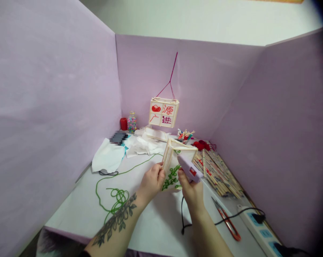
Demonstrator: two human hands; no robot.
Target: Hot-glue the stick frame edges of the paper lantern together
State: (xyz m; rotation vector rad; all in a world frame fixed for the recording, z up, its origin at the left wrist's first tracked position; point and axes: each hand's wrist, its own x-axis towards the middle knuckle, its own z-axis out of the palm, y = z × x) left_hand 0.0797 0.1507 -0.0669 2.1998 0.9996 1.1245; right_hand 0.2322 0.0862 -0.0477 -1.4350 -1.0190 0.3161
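Note:
My left hand is closed on the left edge of a small lantern frame made of pale wooden sticks with white panels. Green yarn loops form a leafy pattern on the panel facing me. In my right hand is a lilac glue gun, its nozzle end pointing up and left at the upper part of that panel. Whether the nozzle touches the panel I cannot tell. A loose pile of green yarn lies left of my hands, with a strand trailing back toward the frame.
A finished-looking lantern hangs at the back on a purple cord. Wooden sticks, orange-handled scissors and a power strip lie at right, with a black cable crossing the scissors. White paper and a bead jar are at back left.

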